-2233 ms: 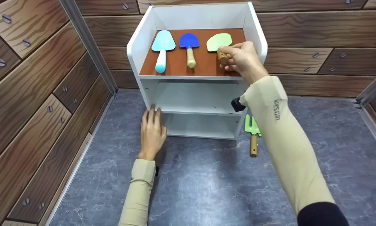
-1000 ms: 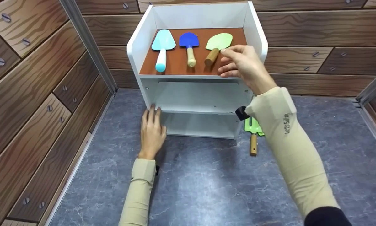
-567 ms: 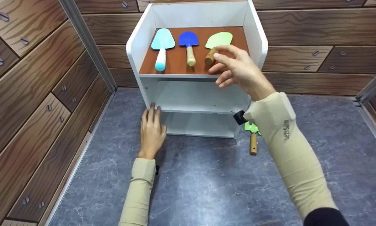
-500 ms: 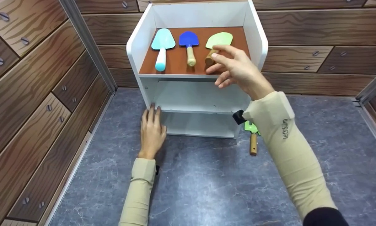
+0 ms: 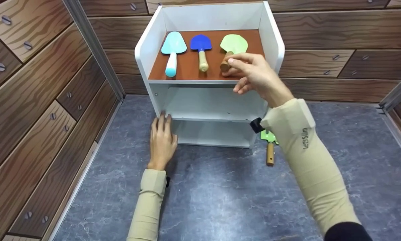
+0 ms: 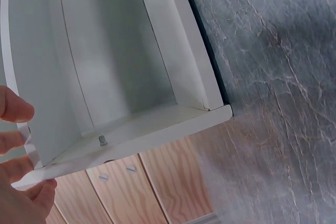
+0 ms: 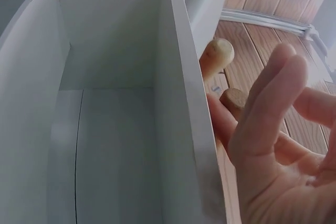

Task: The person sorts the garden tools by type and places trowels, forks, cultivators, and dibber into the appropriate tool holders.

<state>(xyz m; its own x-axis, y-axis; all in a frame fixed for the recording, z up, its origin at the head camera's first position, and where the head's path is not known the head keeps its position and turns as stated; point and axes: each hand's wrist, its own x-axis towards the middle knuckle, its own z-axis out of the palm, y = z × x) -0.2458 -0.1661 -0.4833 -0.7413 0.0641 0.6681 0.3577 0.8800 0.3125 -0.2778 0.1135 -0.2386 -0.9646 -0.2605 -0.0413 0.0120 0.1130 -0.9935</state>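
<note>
My right hand pinches the brown wooden handle of a light green trowel lying on the brown top of a white shelf unit. In the right wrist view, the handle's round end shows beside my fingers; part of the grip is hidden. My left hand holds the front edge of the unit's left side panel. The left wrist view shows fingers on both faces of that panel. A blue trowel and a turquoise trowel with a white handle lie left of the green one.
On the grey marbled floor, right of the unit, lies a green hand fork with a wooden handle, partly behind my right sleeve. Raised side walls and a back panel border the unit's top. Wood-patterned walls stand behind and at the left.
My right hand let go of the green trowel, drew back slightly, then took its handle again. The trowel's blade has turned to lie flatter, facing up. My left hand stayed in place.
</note>
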